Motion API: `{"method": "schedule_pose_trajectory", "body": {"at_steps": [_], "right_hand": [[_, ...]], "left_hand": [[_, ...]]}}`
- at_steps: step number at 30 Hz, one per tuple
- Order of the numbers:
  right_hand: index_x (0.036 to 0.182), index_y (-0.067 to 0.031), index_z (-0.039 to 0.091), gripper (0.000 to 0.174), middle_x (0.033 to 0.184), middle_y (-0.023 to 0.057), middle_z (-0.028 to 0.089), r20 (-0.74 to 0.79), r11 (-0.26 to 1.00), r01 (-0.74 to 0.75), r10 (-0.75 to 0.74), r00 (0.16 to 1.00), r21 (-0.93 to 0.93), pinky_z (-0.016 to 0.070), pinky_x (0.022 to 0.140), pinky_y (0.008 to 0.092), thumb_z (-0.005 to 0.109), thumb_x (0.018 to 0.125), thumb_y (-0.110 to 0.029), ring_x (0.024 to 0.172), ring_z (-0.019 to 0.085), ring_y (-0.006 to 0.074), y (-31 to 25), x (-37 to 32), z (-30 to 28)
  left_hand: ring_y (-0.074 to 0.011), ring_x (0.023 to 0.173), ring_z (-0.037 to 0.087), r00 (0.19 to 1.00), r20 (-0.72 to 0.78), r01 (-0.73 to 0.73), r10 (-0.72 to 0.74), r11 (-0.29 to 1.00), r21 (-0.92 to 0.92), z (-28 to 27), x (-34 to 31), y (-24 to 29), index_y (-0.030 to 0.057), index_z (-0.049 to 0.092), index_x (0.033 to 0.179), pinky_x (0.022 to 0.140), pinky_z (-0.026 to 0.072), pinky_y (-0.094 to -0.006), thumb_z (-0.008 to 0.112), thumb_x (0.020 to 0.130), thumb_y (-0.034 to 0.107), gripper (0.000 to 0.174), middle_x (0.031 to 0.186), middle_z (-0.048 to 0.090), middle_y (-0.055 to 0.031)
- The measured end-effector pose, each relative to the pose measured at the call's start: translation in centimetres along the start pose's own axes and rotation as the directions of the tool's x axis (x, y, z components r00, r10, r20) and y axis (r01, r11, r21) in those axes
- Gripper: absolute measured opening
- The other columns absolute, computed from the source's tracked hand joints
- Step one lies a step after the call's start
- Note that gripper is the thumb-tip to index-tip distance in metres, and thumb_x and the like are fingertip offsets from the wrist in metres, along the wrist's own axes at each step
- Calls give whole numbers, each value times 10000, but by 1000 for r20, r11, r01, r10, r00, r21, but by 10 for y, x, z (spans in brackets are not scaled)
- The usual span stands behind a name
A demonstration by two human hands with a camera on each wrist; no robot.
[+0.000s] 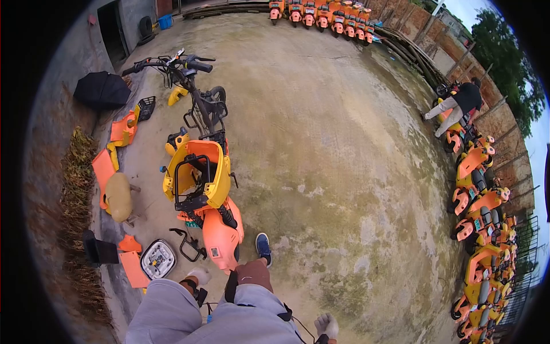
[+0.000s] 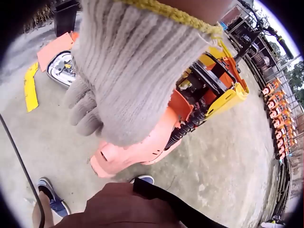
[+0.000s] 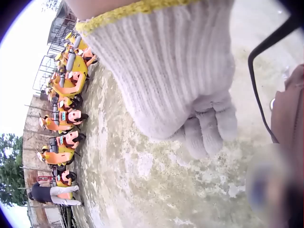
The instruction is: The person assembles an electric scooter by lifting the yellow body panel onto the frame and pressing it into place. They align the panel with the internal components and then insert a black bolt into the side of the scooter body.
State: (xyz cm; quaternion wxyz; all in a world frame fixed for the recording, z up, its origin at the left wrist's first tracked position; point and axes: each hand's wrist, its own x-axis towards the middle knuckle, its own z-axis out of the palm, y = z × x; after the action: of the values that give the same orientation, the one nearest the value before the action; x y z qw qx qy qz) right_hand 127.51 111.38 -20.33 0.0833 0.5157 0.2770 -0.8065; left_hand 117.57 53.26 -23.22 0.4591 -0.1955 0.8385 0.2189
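Note:
Both hands wear pale knitted work gloves with yellow cuffs. My left hand (image 1: 200, 276) hangs low beside my leg, near the rear of a partly stripped orange scooter (image 1: 220, 229). In the left wrist view, the left glove (image 2: 128, 80) shows loosely bent fingers and no held object; it overlaps the scooter's orange rear fender (image 2: 137, 149). Down at my right side is my right hand (image 1: 327, 325), with its fingers (image 3: 206, 130) relaxed above the concrete and nothing in them. The scooter's yellow-and-orange body shell (image 1: 217, 189) stands with black frame parts exposed.
Left of the scooter lie orange panels (image 1: 103, 172), a white-rimmed tray-like part (image 1: 158, 259), a black bracket (image 1: 188, 245) and a tan stool (image 1: 118, 198). Parked scooters (image 1: 481, 218) line the right wall, where another person (image 1: 461, 106) bends over. More scooters (image 1: 323, 17) stand at the back.

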Motion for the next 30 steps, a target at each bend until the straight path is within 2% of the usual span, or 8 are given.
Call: {"method": "schedule_pose_trajectory", "body": {"at_steps": [4, 7, 9, 14, 17, 22, 25, 30], "right_hand": [[753, -132, 397, 259, 634, -2, 349, -213, 982, -36, -4, 977, -184, 335, 505, 344, 486, 994, -173, 539, 365, 174, -57, 27, 65], [786, -116, 458, 230, 628, 3, 404, -199, 947, -79, 16, 980, -312, 374, 482, 346, 482, 1003, -188, 519, 410, 183, -107, 64, 122], [807, -117, 499, 226, 621, 2, 444, -149, 918, -121, 69, 986, -378, 368, 452, 341, 459, 1015, -197, 481, 410, 176, -140, 95, 155], [923, -107, 635, 171, 592, 3, 484, -94, 656, -11, -92, 991, -755, 391, 395, 341, 537, 983, -234, 444, 443, 155, -185, 140, 328], [1002, -122, 635, 174, 584, -1, 467, 3, 468, 31, -60, 998, -883, 348, 377, 328, 554, 960, -270, 404, 410, 147, -200, 189, 409], [986, -135, 649, 207, 553, -18, 406, 106, 399, 25, 182, 978, -917, 312, 382, 325, 569, 925, -316, 398, 369, 138, -189, 227, 556], [1069, -109, 638, 275, 549, -32, 330, 169, 385, 59, 257, 951, -921, 253, 399, 301, 512, 959, -327, 406, 290, 127, -171, 236, 641], [1095, -90, 613, 221, 733, 43, 632, 105, 294, -58, 511, 853, -954, 481, 429, 318, 591, 958, -262, 511, 532, 138, -154, 341, 724]], "left_hand": [[-325, 923, 704, 979, 98, 189, -180, 978, -87, -11, 51, 12, 21, 744, 939, 841, 531, -451, 561, 826, 295, 348, 955, 739, -162], [-347, 941, 689, 793, -57, -470, 607, 668, 577, -44, 98, 42, 40, 749, 929, 841, 524, -470, 561, 844, 312, 341, 982, 729, -174], [-324, 838, 696, 949, -232, -250, 211, 956, -153, -94, 93, 104, 36, 716, 913, 750, 549, -422, 518, 887, 264, 303, 924, 718, -176], [-370, 878, 662, 778, -609, -465, 157, 795, -390, -192, 77, 189, 35, 693, 877, 794, 515, -446, 509, 894, 279, 306, 910, 687, -191], [-403, 949, 634, 859, -505, -383, 84, 760, -526, -222, 71, 198, 52, 670, 920, 812, 499, -464, 499, 901, 318, 316, 975, 682, -183], [-353, 864, 660, 871, -483, -244, -84, 780, -576, -170, 89, 182, 34, 686, 883, 761, 511, -435, 507, 905, 327, 344, 888, 691, -182], [-372, 957, 655, 954, -293, -82, 58, 994, -71, -98, 111, 166, 80, 713, 974, 878, 512, -458, 504, 902, 344, 344, 1049, 692, -174], [-345, 911, 692, 945, -258, 73, -203, 895, -440, -51, 112, 223, 21, 704, 976, 818, 546, -431, 524, 895, 334, 370, 998, 717, -190]]}}
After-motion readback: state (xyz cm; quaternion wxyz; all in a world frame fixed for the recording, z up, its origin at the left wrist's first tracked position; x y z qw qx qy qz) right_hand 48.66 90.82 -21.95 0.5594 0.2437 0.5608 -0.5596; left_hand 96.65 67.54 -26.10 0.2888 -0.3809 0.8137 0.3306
